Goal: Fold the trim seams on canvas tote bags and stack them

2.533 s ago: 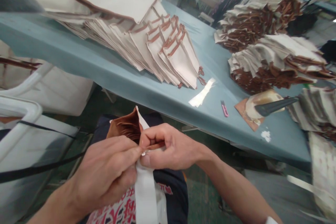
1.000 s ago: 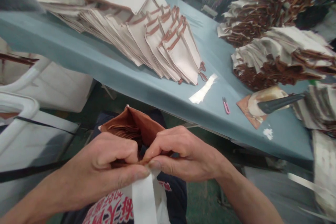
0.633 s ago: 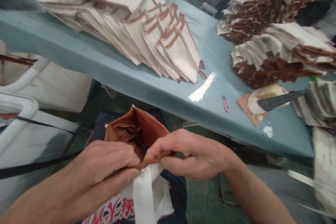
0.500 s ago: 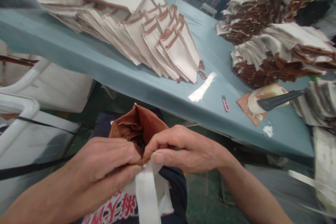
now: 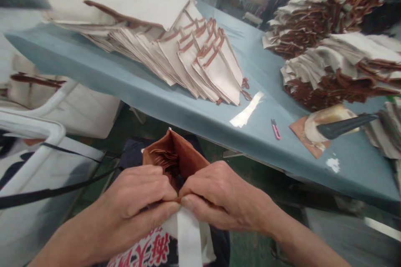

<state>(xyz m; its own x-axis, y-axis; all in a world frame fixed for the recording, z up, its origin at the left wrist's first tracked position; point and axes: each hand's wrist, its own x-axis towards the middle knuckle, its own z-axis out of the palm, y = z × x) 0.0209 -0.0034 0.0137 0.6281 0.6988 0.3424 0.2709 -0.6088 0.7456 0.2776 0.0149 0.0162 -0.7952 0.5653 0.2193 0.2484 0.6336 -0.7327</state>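
Both my hands are closed over my lap, below the table's front edge. My left hand [image 5: 138, 200] and my right hand [image 5: 219, 198] pinch the near edge of a bundle of brown strips [image 5: 175, 158], fingertips almost touching. A white tape strip [image 5: 188, 238] hangs down from between the two hands. The bundle fans open upward behind my fingers.
A blue-grey table [image 5: 125, 87] carries a fanned stack of cream bags with brown trim [image 5: 194, 54], heaps of bags at the right [image 5: 338, 71], a white strip [image 5: 247, 110], a pink cutter [image 5: 276, 129] and a dark blade on a brown pad [image 5: 341, 127]. White bins [image 5: 46, 133] stand at the left.
My hands have drawn closer together on the bundle's edge and the brown strips have opened wider. The view has shifted a little to the left.
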